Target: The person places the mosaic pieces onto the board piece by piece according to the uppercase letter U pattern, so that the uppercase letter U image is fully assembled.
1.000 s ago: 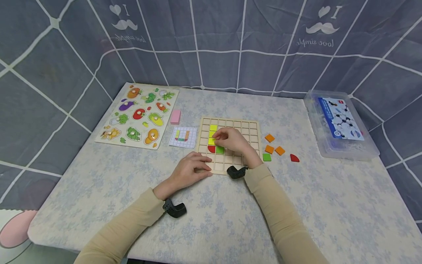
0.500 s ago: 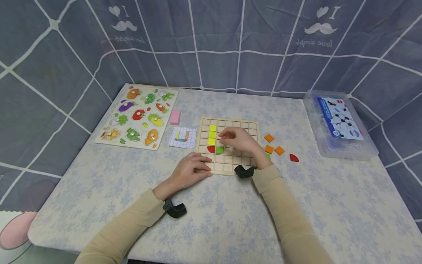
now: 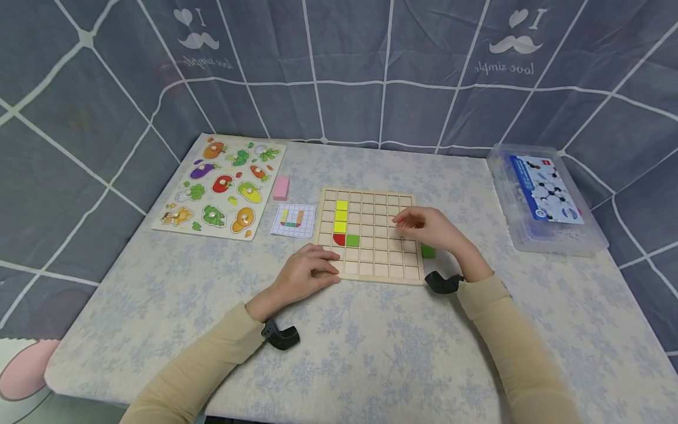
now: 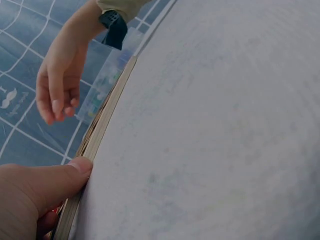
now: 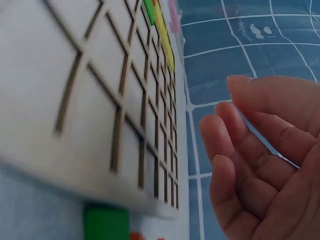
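A wooden grid board (image 3: 381, 272) lies on the table. Its left part holds yellow square tiles (image 3: 341, 215) in a column, a red quarter-round tile (image 3: 339, 239) below them and a green square tile (image 3: 352, 240) beside the red one. My left hand (image 3: 307, 272) rests on the board's near left corner, its thumb (image 4: 70, 175) against the edge. Over the board's right side hovers my right hand (image 3: 431, 228), fingers loosely bent (image 5: 260, 160), with nothing between them. Another green tile (image 3: 428, 252) shows beside the board, under that hand; the loose orange and red tiles are hidden behind it.
Left of the board lie a pattern card (image 3: 293, 221), a pink block (image 3: 281, 188) and a vegetable puzzle board (image 3: 222, 203). A clear plastic box (image 3: 551, 241) with a blue label stands at the far right. A grey curtain (image 3: 349, 112) hangs behind the table.
My right hand has left the yellow tiles and moved right across the board to its right edge, now covering the loose orange and red tiles. The left hand has stayed in place.
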Demonstrator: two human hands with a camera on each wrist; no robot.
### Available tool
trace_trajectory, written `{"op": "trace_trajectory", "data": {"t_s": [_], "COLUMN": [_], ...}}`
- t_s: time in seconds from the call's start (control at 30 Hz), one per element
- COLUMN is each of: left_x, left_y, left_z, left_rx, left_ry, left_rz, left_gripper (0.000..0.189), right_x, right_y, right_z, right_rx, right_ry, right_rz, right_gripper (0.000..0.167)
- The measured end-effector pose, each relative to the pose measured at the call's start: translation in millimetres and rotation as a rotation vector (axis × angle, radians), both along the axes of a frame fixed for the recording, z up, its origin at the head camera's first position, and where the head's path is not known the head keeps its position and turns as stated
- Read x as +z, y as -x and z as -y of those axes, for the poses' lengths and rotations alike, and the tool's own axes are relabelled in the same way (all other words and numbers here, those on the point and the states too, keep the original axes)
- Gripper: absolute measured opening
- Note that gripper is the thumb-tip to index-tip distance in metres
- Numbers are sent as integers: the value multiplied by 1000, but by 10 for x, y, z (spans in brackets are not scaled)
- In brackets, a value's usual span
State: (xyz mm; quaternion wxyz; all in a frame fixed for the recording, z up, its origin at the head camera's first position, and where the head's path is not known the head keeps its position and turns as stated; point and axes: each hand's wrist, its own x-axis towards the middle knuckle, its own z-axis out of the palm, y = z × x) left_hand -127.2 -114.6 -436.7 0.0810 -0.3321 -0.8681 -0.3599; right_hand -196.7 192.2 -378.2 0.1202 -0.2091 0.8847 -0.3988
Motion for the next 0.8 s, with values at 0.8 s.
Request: {"op": "trace_trajectory", "data": {"t_s": [0.8], "left_x": [-1], "left_y": [9], "left_z": [2], "left_rx": [2], "left_ry": [14], "left_rz": [31], "left_gripper": [11], "right_x": [-192], "right_y": [-166], "right_z": [-571], "right_rx": [-40], "right_ry": [-46], "right_rz": [88], "right_gripper": [29]}}
